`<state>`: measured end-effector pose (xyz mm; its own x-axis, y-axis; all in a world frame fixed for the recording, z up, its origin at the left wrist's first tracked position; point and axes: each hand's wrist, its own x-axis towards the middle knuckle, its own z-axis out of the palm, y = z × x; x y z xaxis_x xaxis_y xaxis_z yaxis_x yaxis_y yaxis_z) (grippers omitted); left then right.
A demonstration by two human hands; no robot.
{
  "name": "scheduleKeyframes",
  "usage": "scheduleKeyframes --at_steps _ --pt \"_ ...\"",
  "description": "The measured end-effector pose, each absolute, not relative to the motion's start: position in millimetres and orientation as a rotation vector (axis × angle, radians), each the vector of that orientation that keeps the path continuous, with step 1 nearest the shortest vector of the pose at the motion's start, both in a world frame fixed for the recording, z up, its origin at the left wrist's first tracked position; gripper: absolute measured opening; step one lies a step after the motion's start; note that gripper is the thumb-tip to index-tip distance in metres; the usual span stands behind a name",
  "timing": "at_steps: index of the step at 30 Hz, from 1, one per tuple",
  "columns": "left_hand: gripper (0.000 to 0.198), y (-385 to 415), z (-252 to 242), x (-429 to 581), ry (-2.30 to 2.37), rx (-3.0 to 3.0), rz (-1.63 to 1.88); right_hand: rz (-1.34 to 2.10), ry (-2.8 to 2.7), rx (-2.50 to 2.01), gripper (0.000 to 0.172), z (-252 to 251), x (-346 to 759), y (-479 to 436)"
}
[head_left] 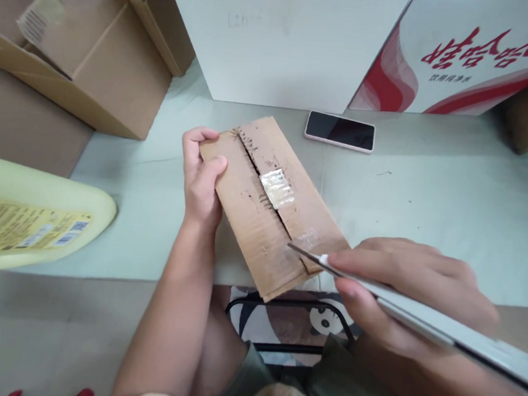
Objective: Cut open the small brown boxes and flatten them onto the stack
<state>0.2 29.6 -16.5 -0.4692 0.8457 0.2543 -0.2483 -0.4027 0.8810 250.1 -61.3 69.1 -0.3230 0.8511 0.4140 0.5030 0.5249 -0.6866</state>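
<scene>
Brown cardboard box (251, 215) sits askew over the table's (431, 194) near edge, left hand (203, 183) gripping its far-left end, right hand (414, 279) closed around a cutter (482, 348), blade tip by the seam (284, 224) (silvery tape patch (277, 188) mid-seam).

Left hand (202, 183) pinches; right hand (416, 282) closed, pointing inward
</scene>
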Motion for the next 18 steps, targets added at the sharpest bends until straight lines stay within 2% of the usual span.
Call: scheduleKeyframes --at_steps 5,9,13,18 --pt "0.042 30 -18 -1 1.103 0.941 1.92 0.25 -2.068 -0.775 0.01 53 245 -56" --pt "0.046 29 -18 1 1.165 0.93 1.887 0.247 -2.133 -0.886 0.013 52 246 -59" --pt "0.046 28 -17 1 1.179 0.922 1.864 0.169 -2.08 -0.766 0.014 46 244 -58" --pt "0.046 28 -21 -2 1.179 0.954 1.87 0.265 -2.044 -0.827 0.015 38 238 -57"
